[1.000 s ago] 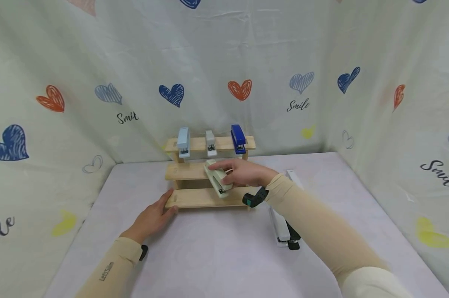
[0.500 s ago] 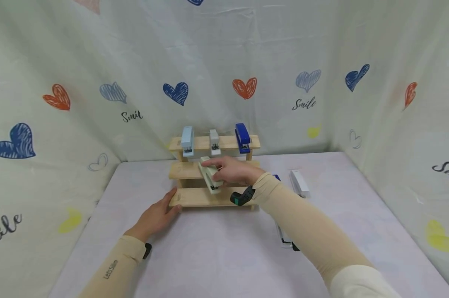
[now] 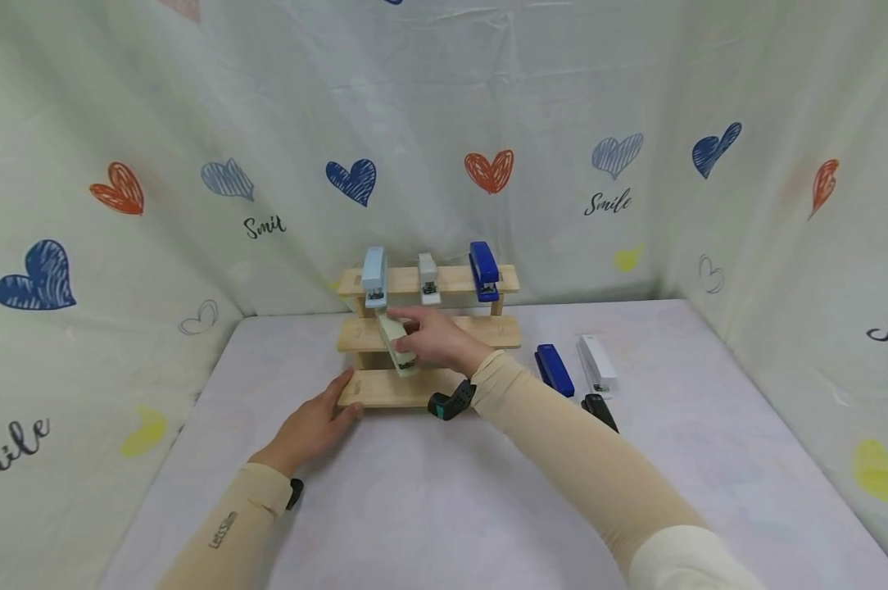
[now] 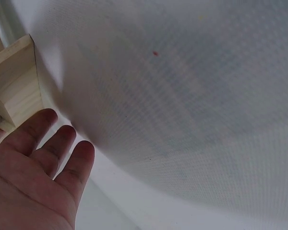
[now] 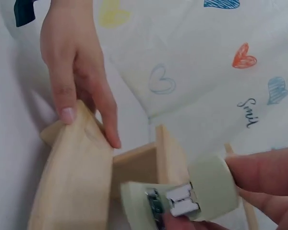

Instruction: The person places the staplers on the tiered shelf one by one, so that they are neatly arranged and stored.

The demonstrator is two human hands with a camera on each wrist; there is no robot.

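My right hand pinches a pale green stapler between thumb and fingers. It is tilted over the left part of the middle tier of a wooden three-tier shelf. The right wrist view shows the stapler from its front end, metal parts visible. My left hand holds the left end of the bottom tier, thumb at the front edge and a finger farther back. On the top tier stand a light blue stapler, a grey-and-white stapler and a dark blue stapler.
Right of the shelf, a blue stapler, a white stapler and a black stapler lie on the white table, the black one partly behind my right forearm. A curtain printed with hearts encloses the back and sides.
My right hand has carried the pale green stapler leftward along the middle tier. The blue stapler on the table has come out from behind my forearm. My left hand keeps its hold on the shelf.
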